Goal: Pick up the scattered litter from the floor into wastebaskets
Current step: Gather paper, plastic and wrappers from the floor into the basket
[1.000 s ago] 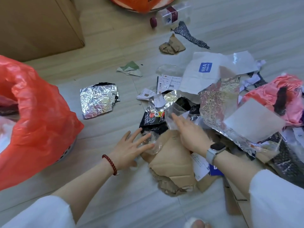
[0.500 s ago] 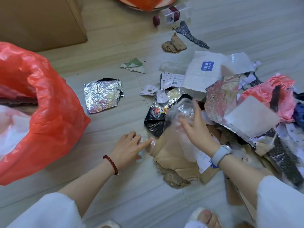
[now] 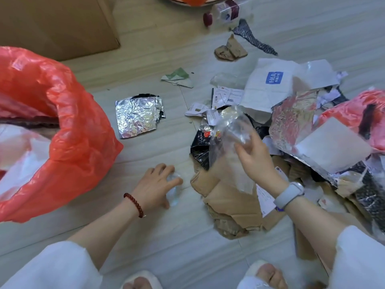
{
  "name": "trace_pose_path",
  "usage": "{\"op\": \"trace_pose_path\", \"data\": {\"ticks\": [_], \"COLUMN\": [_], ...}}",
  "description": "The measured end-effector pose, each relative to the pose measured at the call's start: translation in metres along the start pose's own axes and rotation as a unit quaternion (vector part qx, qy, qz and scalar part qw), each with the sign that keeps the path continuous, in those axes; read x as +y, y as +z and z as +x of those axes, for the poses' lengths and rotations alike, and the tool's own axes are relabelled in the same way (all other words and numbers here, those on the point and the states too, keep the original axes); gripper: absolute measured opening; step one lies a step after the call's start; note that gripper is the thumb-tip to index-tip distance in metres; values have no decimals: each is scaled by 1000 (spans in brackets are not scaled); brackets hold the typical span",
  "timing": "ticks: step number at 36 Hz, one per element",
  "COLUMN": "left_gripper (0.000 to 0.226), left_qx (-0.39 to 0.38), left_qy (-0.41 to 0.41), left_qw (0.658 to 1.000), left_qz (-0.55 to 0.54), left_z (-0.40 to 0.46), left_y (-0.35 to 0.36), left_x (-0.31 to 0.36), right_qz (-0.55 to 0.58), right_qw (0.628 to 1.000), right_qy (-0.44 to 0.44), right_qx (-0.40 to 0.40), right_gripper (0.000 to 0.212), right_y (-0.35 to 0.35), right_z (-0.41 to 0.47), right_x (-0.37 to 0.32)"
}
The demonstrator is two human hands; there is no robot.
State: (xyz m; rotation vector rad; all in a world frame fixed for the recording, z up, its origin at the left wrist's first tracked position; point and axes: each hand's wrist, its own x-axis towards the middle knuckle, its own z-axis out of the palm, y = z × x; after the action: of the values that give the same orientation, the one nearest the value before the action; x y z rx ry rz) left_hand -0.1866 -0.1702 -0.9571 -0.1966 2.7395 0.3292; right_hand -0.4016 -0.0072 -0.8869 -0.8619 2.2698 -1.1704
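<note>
Your left hand [image 3: 155, 183] sits low on the floor [image 3: 166, 243], fingers curled round a small crumpled wad of clear plastic [image 3: 174, 189] that shows between fingertips and thumb. A red bead bracelet [image 3: 134, 201] rings that wrist. Your right hand [image 3: 255, 158] is raised over the litter pile, fingers and thumb pinching a clear bag [image 3: 231, 142] that hangs down in front of the torn cardboard [image 3: 229, 203] — its lower edge is blurred, so you cannot tell whether it touches the cardboard. A grey watch [image 3: 288, 195] is on that wrist.

The red bag [image 3: 68, 130] lining the wastebasket stands open to your left, just beside your left hand, with white stuff inside it. Between it and the pile a foil sheet [image 3: 138, 115] lies flat and alone on the floor. Beyond that is a green scrap [image 3: 178, 77]. The pile on your right holds a black wrapper [image 3: 200, 147] touching the cardboard, a white mailer [image 3: 268, 86] with a blue label, a large foil pouch [image 3: 298, 122] and pink plastic [image 3: 354, 115] at the far right edge.

At the top, well apart from the rest, lie a bottle [image 3: 224, 12] with a dark red cap, a dark strip [image 3: 252, 37] and a brown scrap [image 3: 231, 49]. A box [image 3: 56, 26] stands at the upper left — your slippered toes [image 3: 141, 283] show at the bottom edge.
</note>
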Motion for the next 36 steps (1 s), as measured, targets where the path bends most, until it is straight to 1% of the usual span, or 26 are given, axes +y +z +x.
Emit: {"op": "trace_pose_path", "data": {"ticks": [3, 6, 9, 13, 14, 16, 18, 19, 21, 23, 25, 27, 29, 30, 32, 35, 36], "left_gripper": [77, 61, 56, 40, 40, 47, 58, 60, 54, 47, 53, 69, 86, 90, 90, 80, 74], "left_qx": [8, 19, 16, -18, -28, -42, -45, -46, -27, 20, 42, 39, 28, 18, -19, -52, -54], "left_qy": [7, 16, 5, -1, -3, 0, 13, 19, 24, 33, 44, 31, 12, 0, -29, -71, -77], "left_qw": [1000, 1000, 1000, 1000, 1000, 999, 998, 998, 999, 998, 997, 998, 999, 1000, 999, 996, 995], "left_qz": [3, 1, 8, -4, 8, 28, 34, 33, 41, 54, 54, 36, 14, -1, -26, 13, 28], "left_z": [-1, -1, 0, 4, 5, 6, 4, 2, -3, -8, -12, -11, -7, -4, 2, 11, 13], "left_y": [0, 0, -2, -7, -8, -11, -13, -13, -6, 2, 9, 8, 3, 0, -4, -12, -14], "left_x": [-1, -2, 2, 10, 10, 9, 7, 6, 2, -2, -3, -1, 4, 7, 13, 18, 19], "right_qz": [17, -45, -114, -194, -208, -230, -250, -256, -271, -308, -373, -410, -410, -407, -393, -378, -377], "right_qw": [1000, 998, 991, 974, 969, 957, 938, 927, 913, 907, 891, 874, 868, 864, 862, 863, 863], "right_qy": [-19, -41, -69, -102, -116, -159, -232, -269, -303, -283, -244, -197, -129, -107, -90, -83, -90], "right_qx": [15, 7, -19, -56, -66, -82, -69, -59, -39, -40, -89, -170, -250, -278, -308, -324, -325], "right_gripper": [50, 51, 51, 49, 49, 49, 46, 48, 55, 72, 81, 73, 59, 56, 55, 56, 52], "right_y": [-8, -9, -5, 2, 4, 8, 10, 10, 10, 11, 14, 16, 16, 17, 17, 15, 15], "right_z": [4, 2, -6, -14, -16, -21, -24, -24, -24, -26, -31, -39, -46, -49, -50, -45, -41], "right_x": [-9, -2, 3, 10, 9, 5, 6, 7, 13, 22, 32, 41, 47, 49, 49, 46, 46]}}
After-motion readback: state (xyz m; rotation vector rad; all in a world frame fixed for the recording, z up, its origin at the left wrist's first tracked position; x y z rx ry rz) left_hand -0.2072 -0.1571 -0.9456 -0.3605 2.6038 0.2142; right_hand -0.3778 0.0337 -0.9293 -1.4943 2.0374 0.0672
